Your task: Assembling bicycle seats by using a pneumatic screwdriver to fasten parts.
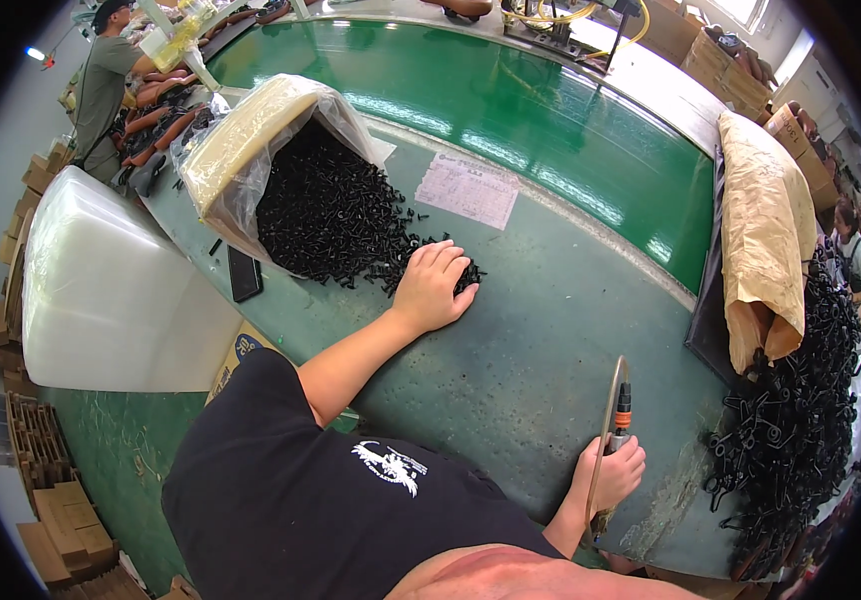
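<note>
My left hand [435, 287] lies palm down over the near right edge of a heap of small black screw-like parts [326, 210]. Its fingers are stretched forward, the thumb apart; what is under the palm is hidden. The heap spills out of a tipped tub lined with clear plastic [246, 140]. Near the front edge of the bench, on the right, my right hand [616, 475] is wrapped round a slim air tool with an orange band [623, 418]. A thin clear hose [611, 400] loops beside the tool and runs down past my wrist.
Across the grey-green bench [541, 310] runs a green conveyor belt [471, 110]. A printed sheet [468, 190] and a black phone [245, 274] lie on the bench. At right, a brown paper sack [766, 220] stands by tangled black parts [786, 440]. A co-worker [106, 90] stands far left.
</note>
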`<state>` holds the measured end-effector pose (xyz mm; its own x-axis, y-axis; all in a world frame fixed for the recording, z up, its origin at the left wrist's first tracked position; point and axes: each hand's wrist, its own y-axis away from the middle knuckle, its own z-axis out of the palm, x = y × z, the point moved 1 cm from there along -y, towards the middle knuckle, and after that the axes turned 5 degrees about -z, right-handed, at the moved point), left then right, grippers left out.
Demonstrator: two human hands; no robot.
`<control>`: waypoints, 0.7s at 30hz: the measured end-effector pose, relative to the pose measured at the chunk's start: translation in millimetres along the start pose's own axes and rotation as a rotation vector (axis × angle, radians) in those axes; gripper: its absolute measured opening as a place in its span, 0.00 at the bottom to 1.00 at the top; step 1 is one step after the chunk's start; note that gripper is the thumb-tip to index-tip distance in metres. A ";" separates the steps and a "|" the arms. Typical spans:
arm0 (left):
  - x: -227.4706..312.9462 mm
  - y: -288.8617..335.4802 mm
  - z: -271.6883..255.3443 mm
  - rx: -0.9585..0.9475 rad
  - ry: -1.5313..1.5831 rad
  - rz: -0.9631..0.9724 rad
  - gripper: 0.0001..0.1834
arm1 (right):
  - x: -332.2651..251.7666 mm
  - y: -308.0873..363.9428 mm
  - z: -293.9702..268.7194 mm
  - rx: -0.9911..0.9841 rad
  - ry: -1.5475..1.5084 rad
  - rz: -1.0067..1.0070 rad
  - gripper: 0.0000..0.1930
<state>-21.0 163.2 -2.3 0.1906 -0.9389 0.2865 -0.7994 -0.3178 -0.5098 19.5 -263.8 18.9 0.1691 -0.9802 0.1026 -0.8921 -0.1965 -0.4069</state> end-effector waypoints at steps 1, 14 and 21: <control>0.0 0.1 -0.1 -0.001 -0.001 -0.002 0.25 | -0.1 0.0 0.1 0.002 -0.001 0.000 0.24; 0.7 -0.3 -0.7 0.004 0.003 0.001 0.24 | -1.6 -0.1 -2.6 -0.001 -0.002 0.002 0.24; -0.3 0.1 -1.2 0.013 0.004 0.005 0.24 | -1.9 -0.4 -1.3 0.002 -0.006 -0.004 0.24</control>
<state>-21.8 163.5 -1.5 0.1847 -0.9399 0.2872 -0.7928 -0.3151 -0.5216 19.0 -261.8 20.1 0.1748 -0.9796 0.0990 -0.8908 -0.2002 -0.4079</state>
